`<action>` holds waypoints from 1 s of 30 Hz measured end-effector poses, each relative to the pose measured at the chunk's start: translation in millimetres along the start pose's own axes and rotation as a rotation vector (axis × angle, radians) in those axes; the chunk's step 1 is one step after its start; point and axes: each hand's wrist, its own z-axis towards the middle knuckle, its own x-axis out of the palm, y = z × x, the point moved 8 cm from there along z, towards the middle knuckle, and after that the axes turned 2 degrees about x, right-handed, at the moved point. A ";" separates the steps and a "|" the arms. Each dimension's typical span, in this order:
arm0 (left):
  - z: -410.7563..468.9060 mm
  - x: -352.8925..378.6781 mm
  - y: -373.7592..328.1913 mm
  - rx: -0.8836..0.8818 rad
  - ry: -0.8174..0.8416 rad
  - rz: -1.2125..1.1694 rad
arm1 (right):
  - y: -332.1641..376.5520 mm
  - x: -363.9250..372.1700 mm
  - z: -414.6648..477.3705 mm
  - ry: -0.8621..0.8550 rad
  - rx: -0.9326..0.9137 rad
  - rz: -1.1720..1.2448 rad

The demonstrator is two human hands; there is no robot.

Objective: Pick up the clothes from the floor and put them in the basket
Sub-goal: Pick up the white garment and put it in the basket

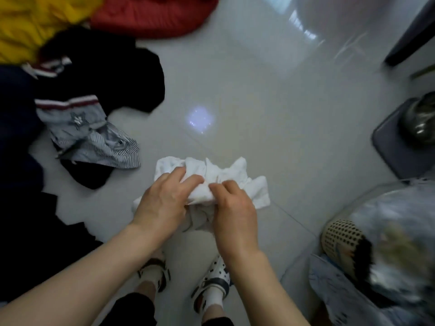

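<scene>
At the centre of the view, a crumpled white garment is bunched between both hands, above the pale tiled floor. The left hand grasps its near left part, fingers curled over the folds; the right hand pinches the cloth just beside it, knuckles up, so the two hands almost touch. Loose white edges spread out past the fingers to the far side and to the right, and a fold hangs below the palms. Whether any part rests on the tile cannot be told.

Below the forearms stand the person's two feet in sandals with light socks, the left foot and the right foot.

To the left, well apart from the white garment, more clothes lie on the floor: a grey striped garment with a dark red and white band, a black garment behind it, and dark cloth along the left edge. Farther off, at the top left, lie a yellow garment and a red garment side by side.

At the lower right is the basket, its cream wall dotted with holes; it is heavily blurred, with pale fabric showing above it. Beyond it, at the right edge, a grey pad bears a dark shiny object.
</scene>
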 end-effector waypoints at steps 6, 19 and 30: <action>-30.8 -218.0 -83.6 0.136 -0.182 -0.009 | 116.4 -210.2 -17.5 -0.166 -0.048 0.028; -62.3 -525.6 -229.3 0.420 -0.421 0.127 | 267.0 -515.3 -53.6 -0.498 -0.157 -0.018; 84.5 -584.4 -314.8 0.438 -0.348 0.151 | 215.8 -635.5 67.1 -0.464 -0.146 -0.030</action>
